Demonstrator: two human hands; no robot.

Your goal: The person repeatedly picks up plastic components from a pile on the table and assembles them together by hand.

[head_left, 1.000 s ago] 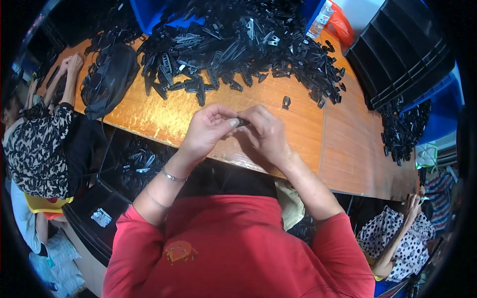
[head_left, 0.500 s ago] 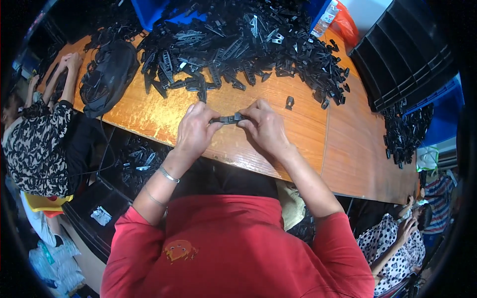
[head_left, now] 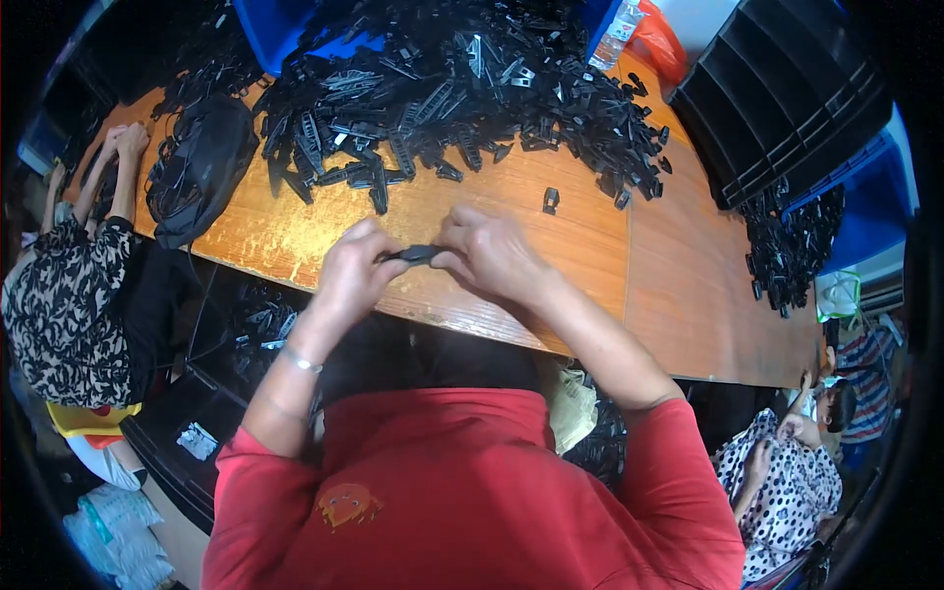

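Between my two hands, just above the near edge of the table, is a slim black plastic part (head_left: 419, 254). My left hand (head_left: 352, 267) pinches its left end with thumb and fingers. Its right end sits in the closed fingers of my right hand (head_left: 492, 256). Only the short middle stretch of the part shows; the fingertips hide both ends. Beyond my hands lies a large heap of black plastic parts (head_left: 433, 103), some long and ribbed. A single small black piece (head_left: 551, 201) rests apart from the heap on the wooden table (head_left: 580, 256).
A black bag (head_left: 206, 162) lies on the table at left. Black stacked trays (head_left: 777, 93) stand at right, beside another pile of black parts (head_left: 792, 246). A clear bottle (head_left: 617, 37) and a red bag (head_left: 659, 44) are at the back. Other people sit left and right.
The held part has been turned, so its thin side now shows. My hands have come a little nearer each other. The whole view has shifted slightly.
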